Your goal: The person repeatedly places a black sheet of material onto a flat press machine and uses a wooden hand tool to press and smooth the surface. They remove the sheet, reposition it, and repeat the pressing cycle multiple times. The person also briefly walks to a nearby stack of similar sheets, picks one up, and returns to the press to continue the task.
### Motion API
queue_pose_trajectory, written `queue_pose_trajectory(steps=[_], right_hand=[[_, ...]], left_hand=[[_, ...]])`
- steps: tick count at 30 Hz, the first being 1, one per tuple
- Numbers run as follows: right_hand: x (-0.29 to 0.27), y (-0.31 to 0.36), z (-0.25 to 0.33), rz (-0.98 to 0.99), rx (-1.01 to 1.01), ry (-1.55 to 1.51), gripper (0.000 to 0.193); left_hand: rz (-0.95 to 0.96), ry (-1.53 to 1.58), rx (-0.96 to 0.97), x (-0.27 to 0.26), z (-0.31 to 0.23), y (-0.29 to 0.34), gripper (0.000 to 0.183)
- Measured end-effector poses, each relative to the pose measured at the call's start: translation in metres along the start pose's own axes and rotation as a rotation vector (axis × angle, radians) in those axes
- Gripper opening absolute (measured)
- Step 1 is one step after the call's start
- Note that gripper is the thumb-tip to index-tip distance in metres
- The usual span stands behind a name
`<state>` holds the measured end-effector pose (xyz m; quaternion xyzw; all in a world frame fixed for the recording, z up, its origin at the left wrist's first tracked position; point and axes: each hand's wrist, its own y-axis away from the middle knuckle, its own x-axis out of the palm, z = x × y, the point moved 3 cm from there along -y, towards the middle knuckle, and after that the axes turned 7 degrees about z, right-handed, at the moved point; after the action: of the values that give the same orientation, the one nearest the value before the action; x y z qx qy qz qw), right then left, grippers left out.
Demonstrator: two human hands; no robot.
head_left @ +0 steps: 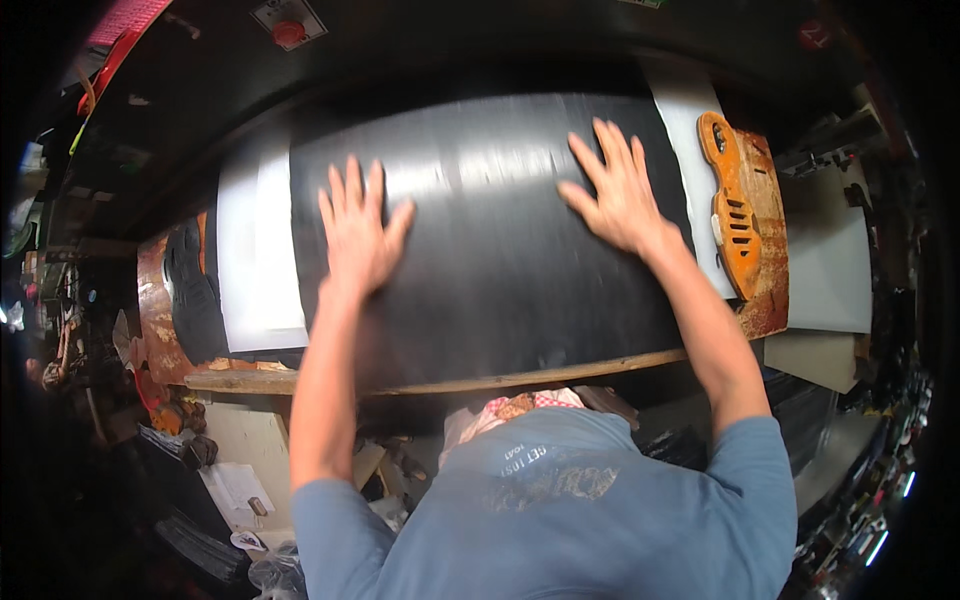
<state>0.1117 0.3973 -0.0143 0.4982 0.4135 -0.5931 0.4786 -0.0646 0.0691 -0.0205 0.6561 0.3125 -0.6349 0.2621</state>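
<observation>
A wide, smooth black sheet covers the middle of the work surface, with light glinting off its far half. My left hand rests on the left part of this sheet, fingers spread. On the far right part lies my right hand, palm down and fingers apart. Neither hand holds anything. White sheeting shows beyond the black sheet's left edge, and another white strip shows past its right edge.
An orange slotted sole-shaped piece lies right of the sheet on a worn brown board. A black slotted piece lies at left. A wooden strip runs along the near edge. A dark machine body overhangs the far side.
</observation>
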Motion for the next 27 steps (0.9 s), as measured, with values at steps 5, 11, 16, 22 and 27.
queue_pose_trajectory(steps=[5, 11, 16, 22, 27], right_hand=[[0.003, -0.1, -0.026, -0.107, 0.08, -0.183, 0.065], [0.021, -0.09, -0.02, -0.387, -0.015, -0.085, 0.055], [0.023, -0.098, -0.022, -0.382, 0.063, -0.121, 0.053], [-0.01, -0.055, -0.056, -0.377, -0.014, -0.571, 0.056], [-0.058, 0.071, -0.133, -0.311, 0.204, -0.153, 0.085]], left_hand=[[-0.005, -0.078, -0.141, -0.021, 0.014, -0.098, 0.068], [-0.041, -0.003, -0.025, 0.003, -0.024, -0.037, 0.068], [-0.231, 0.077, 0.069, 0.008, -0.021, -0.036, 0.063], [-0.167, 0.105, 0.089, 0.001, -0.019, -0.034, 0.058], [-0.075, 0.026, 0.068, -0.001, -0.006, -0.003, 0.058]])
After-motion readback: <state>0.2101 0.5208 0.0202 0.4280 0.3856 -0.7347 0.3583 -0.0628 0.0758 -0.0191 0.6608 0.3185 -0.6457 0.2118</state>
